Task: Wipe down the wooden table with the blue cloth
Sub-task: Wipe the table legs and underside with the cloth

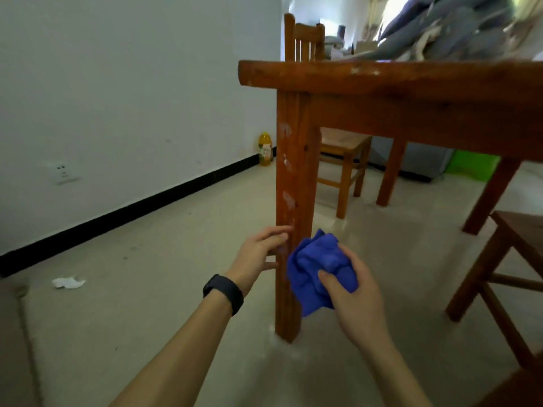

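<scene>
I look from low down at the wooden table, whose near corner leg carries pale smudges. My right hand grips the bunched blue cloth against the lower right side of that leg. On the leg's left side my left hand, with a black wristband, lies with straight fingers touching the wood.
A wooden chair stands behind the table and a wooden stool at the right. A yellow bottle stands by the white wall, a crumpled white paper lies on the floor, and grey fabric is heaped on the tabletop.
</scene>
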